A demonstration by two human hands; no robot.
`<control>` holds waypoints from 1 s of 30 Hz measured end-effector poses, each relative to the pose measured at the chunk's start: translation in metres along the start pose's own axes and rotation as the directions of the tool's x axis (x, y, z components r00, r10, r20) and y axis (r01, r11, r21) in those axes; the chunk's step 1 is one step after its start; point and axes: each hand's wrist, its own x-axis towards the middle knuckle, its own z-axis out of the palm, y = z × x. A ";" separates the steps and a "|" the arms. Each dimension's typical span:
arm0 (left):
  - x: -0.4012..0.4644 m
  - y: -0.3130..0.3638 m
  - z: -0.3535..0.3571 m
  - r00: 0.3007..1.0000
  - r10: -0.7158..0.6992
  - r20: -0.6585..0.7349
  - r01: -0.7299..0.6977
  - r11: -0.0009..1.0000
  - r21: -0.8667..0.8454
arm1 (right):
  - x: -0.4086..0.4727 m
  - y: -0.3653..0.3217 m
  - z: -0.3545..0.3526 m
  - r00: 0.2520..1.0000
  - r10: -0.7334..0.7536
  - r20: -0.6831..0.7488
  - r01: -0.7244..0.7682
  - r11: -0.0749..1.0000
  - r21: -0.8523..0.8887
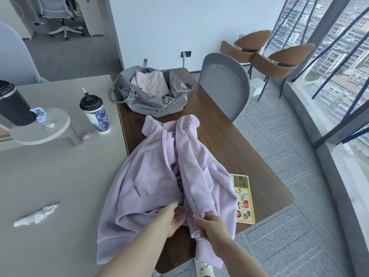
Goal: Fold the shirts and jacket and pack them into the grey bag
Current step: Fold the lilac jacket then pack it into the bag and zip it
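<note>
Right hand [211, 224] is pinching the lilac jacket [159, 176] hem, left hand [171, 218] lying open-fingered beside it; overhanging fleece is risking sliding off the table [239, 148].

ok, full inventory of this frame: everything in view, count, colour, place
jacket: 1, lilac fleece, unzipped, spread across the wooden table's near end
bag: 1, grey, open, far end of the wooden table
folded garment: 1, pale pink, inside the bag
wooden table: 1, dark brown, centre
grey table: 1, light grey, left
cup: 1, white and blue with black lid, grey table
tumbler: 1, black, on a round stand at left
crumpled wrapper: 1, white, grey table near edge
leaflet: 1, yellow, partly under the jacket
mesh chair: 1, grey, right of the wooden table
brown chairs: 2, by the window
left hand: open, on the jacket hem
right hand: pinching the zipper edge
</note>
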 end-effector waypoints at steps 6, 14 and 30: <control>0.013 0.002 0.016 0.996 0.011 -0.093 -0.027 0.983 -0.182 | 0.001 0.002 -0.013 1.000 -0.006 0.004 0.006 0.993 -0.117; 0.003 0.021 0.017 0.996 0.029 -0.082 -0.030 1.000 -0.006 | 0.012 -0.014 -0.022 1.000 -0.021 -0.019 0.020 0.999 -0.033; -0.034 0.027 0.004 0.959 0.260 0.116 -0.265 0.964 0.031 | 0.008 -0.050 0.028 0.993 -0.104 -0.058 0.109 0.988 0.105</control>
